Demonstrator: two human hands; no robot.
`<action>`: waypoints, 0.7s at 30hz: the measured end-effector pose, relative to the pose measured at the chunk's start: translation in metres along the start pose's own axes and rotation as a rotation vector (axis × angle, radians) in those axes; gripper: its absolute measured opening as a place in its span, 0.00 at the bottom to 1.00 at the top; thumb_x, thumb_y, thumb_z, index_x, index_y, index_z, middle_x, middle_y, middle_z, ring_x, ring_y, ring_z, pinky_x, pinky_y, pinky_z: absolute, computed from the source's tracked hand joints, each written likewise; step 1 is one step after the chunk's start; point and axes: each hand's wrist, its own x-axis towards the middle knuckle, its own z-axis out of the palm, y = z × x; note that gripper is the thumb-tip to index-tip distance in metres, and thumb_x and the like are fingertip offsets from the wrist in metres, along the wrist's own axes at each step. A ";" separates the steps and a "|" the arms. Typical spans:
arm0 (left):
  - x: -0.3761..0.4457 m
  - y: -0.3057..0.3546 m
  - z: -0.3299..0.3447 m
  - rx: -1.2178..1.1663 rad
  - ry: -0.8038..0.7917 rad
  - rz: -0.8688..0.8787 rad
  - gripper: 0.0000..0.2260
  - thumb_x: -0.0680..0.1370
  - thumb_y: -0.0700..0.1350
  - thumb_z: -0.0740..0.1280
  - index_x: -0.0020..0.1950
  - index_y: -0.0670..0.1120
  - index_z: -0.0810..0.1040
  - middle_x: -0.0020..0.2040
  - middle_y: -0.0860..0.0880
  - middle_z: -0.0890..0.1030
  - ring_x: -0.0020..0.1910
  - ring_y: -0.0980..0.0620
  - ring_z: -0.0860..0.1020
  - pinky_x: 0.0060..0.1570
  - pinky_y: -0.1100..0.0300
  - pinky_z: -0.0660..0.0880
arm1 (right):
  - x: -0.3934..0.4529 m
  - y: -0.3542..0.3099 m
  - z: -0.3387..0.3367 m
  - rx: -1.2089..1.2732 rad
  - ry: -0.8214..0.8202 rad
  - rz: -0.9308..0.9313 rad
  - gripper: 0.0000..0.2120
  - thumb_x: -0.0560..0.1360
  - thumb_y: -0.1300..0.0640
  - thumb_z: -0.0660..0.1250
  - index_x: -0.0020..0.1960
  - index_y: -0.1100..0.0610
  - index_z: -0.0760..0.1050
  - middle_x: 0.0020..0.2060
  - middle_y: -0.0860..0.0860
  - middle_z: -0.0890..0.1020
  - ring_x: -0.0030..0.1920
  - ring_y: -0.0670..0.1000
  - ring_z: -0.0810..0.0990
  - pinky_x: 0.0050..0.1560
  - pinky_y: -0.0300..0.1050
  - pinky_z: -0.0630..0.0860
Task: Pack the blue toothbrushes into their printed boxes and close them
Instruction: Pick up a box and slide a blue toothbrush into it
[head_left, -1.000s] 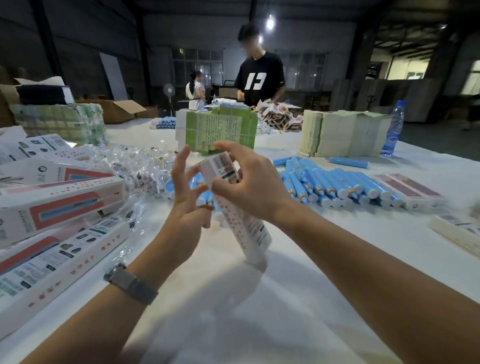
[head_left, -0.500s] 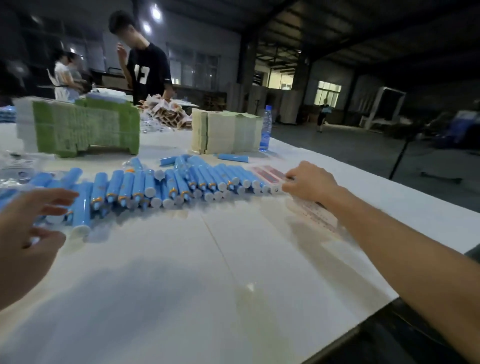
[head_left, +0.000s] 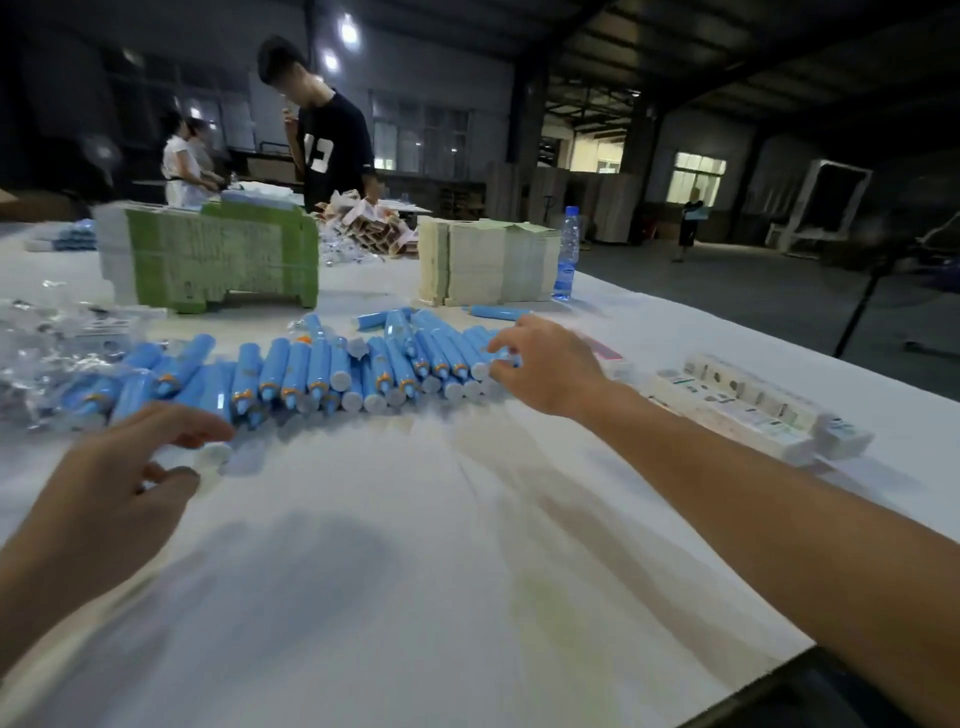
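A long row of blue toothbrushes (head_left: 332, 371), smooth plastic cylinders with white round end caps and thin orange rings, lies side by side across the white tabletop (head_left: 415, 571), which looks like a matte sheet with faint creases. The right hand (head_left: 545, 364) reaches to the right end of the row, its fingers (head_left: 501, 343) curled and slightly apart, with the tips at the last toothbrushes; motion blur keeps me from telling whether they pinch one. The left hand (head_left: 111, 478) hovers near the left end of the row, fingers loosely spread and holding nothing, just above a white cap at the near edge.

Printed boxes (head_left: 748, 405), long white cardboard cartons with small coloured panels, lie flat to the right of the forearm, well apart from the row. Another flat carton with a red stripe (head_left: 605, 353) peeks out beside the right hand. Crinkled clear plastic wrappers (head_left: 47, 338) are heaped at the left. Behind the row stand a green-and-white stack of folded leaflets (head_left: 218, 260), a pale block of stacked paper (head_left: 488, 262), and a clear water bottle (head_left: 567, 254) with a blue cap. A person in a black T-shirt (head_left: 332, 140) stands at the far side.
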 end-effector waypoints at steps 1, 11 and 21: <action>-0.003 0.009 -0.002 -0.025 0.008 -0.020 0.25 0.69 0.22 0.64 0.48 0.52 0.81 0.41 0.50 0.81 0.34 0.72 0.73 0.33 0.80 0.66 | 0.003 -0.030 0.007 0.107 0.013 -0.064 0.12 0.77 0.50 0.64 0.58 0.48 0.80 0.53 0.50 0.78 0.56 0.54 0.76 0.57 0.51 0.74; -0.002 0.006 -0.027 0.345 -0.054 -0.159 0.14 0.76 0.38 0.60 0.40 0.58 0.73 0.46 0.47 0.83 0.48 0.42 0.80 0.47 0.53 0.76 | 0.005 -0.265 0.066 0.919 0.072 -0.287 0.07 0.74 0.58 0.66 0.46 0.51 0.83 0.32 0.44 0.78 0.39 0.51 0.79 0.45 0.49 0.77; -0.009 -0.019 -0.114 0.817 -0.348 -0.718 0.17 0.74 0.39 0.61 0.60 0.55 0.68 0.64 0.46 0.67 0.61 0.38 0.71 0.63 0.38 0.70 | 0.003 -0.267 0.086 1.052 0.020 -0.293 0.11 0.73 0.63 0.64 0.42 0.47 0.79 0.24 0.41 0.74 0.27 0.43 0.71 0.32 0.40 0.67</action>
